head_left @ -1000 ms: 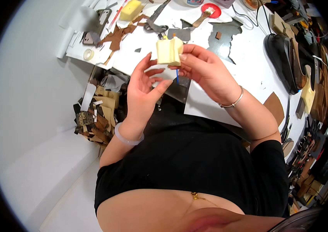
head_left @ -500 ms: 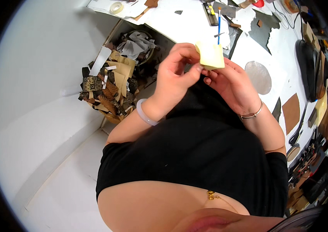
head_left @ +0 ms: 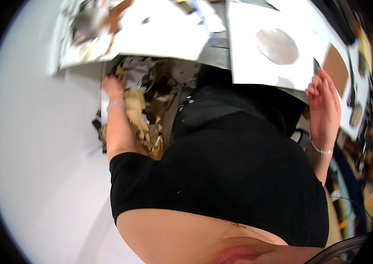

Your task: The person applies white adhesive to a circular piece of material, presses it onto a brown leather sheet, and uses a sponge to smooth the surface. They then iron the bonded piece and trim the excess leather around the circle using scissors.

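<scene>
The person's left hand [head_left: 114,86] is down at a heap of scraps [head_left: 135,105], well to the left of the white sheet [head_left: 246,66], off the near edge of the table [head_left: 164,37]. A small yellow piece [head_left: 121,71] shows right at its fingertips, so it too is far left of the sheet. From where I stand I can't tell whether those fingers are pinching it or merely lie beside it; the hand's back is towards me and everything there is smeared.

The right hand [head_left: 325,103] looks free: it is raised just right of the sheet's near edge, fingers loosely extended, nothing between them.

As for what's done, the yellow piece is clear of the sheet and over by the scraps; its release is the part I can't confirm. On the sheet, a round grey disc [head_left: 277,46] lies with neither hand on it. A brown leather-like piece [head_left: 336,68] to the right of the sheet is untouched as well. How much work is left beyond that, nothing here shows.
</scene>
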`<state>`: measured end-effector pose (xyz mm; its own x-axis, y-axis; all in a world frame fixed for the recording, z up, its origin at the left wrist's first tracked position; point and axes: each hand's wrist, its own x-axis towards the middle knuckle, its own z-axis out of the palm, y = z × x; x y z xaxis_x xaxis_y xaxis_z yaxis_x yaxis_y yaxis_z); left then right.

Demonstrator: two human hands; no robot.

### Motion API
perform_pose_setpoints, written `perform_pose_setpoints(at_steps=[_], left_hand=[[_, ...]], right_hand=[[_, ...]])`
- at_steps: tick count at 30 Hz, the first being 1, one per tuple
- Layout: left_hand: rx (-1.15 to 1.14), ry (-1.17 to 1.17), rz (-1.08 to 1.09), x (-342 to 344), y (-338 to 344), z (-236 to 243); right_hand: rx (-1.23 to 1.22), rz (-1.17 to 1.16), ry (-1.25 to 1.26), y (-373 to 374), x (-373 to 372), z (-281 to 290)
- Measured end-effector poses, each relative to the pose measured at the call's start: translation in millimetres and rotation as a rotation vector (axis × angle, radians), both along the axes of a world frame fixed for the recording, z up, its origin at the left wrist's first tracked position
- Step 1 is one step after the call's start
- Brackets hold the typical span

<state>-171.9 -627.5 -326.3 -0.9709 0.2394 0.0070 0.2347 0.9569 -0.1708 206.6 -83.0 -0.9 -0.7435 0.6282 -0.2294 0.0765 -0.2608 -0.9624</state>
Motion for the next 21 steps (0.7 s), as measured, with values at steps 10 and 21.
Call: perform_pose_setpoints(at_steps=[10, 21], left_hand=[[0.180, -0.030, -0.186, 6, 79, 6], [0.984, -0.140, -0.770, 176, 257, 272]], right_hand=[[1.306, 0.266, -0.246, 38, -31, -22], [1.469, 0.588, -0.338, 57, -79, -35]])
